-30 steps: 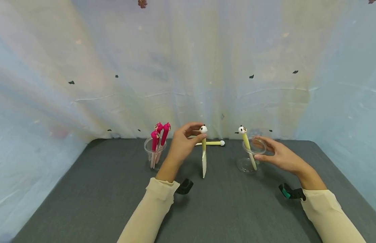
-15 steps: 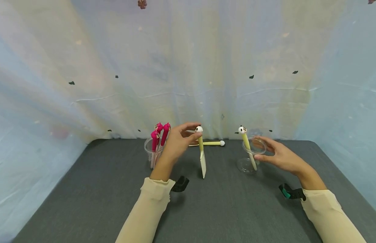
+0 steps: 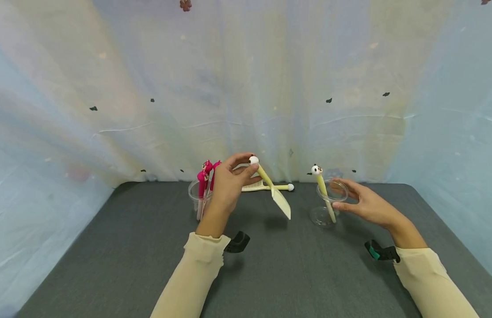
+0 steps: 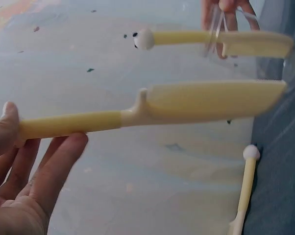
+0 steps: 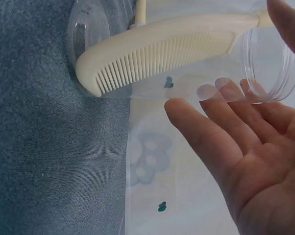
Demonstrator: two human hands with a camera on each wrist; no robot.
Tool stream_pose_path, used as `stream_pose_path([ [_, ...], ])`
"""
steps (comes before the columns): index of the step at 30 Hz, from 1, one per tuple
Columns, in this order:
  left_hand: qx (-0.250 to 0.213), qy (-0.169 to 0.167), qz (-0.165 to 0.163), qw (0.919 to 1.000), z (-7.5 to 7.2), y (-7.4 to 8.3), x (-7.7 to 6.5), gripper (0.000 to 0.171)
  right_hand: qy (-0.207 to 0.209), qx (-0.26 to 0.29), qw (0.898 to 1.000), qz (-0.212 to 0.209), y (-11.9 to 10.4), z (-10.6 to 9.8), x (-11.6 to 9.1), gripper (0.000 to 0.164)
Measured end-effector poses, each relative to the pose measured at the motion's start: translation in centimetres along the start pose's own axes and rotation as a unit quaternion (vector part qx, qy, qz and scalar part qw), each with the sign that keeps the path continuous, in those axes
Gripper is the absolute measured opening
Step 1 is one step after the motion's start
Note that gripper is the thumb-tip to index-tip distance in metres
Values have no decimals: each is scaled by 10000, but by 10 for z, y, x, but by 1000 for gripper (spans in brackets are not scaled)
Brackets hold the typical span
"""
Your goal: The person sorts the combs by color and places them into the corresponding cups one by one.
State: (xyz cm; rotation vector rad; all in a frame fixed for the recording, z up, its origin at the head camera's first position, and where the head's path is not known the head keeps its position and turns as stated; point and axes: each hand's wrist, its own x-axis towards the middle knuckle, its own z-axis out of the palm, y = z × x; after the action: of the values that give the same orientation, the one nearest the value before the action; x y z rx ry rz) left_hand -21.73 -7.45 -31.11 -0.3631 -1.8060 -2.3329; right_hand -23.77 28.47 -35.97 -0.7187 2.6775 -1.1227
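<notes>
Left hand (image 3: 228,183) pinching a pale comb (image 3: 280,203) by its handle, aslant above the table (image 3: 301,274); right hand (image 3: 365,205) curved round a clear cup (image 3: 346,193), in which a second comb (image 3: 322,184) leans; behind, a third comb (image 3: 283,187) lying flat; farther left, pink handles (image 3: 201,185), probably combs, in another cup (image 3: 191,191)

Here the left hand (image 4: 37,196) pinches a yellow comb (image 4: 186,105) by its handle (image 4: 74,124), a second comb (image 4: 258,44) beyond!
</notes>
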Motion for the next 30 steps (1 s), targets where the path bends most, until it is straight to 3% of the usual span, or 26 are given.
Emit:
stream_pose_path([
  [12,-845,292,590,9942,14,4,-1,31,9,26,10000,-1,0,-1,0,75],
  [18,-1152,454,667,9901,23,8,1,30,-24,71,10000,-35,-2,2,1,74],
  [30,-1254,313,791,9885,46,13,13,36,-38,136,9999,54,-6,2,0,75],
])
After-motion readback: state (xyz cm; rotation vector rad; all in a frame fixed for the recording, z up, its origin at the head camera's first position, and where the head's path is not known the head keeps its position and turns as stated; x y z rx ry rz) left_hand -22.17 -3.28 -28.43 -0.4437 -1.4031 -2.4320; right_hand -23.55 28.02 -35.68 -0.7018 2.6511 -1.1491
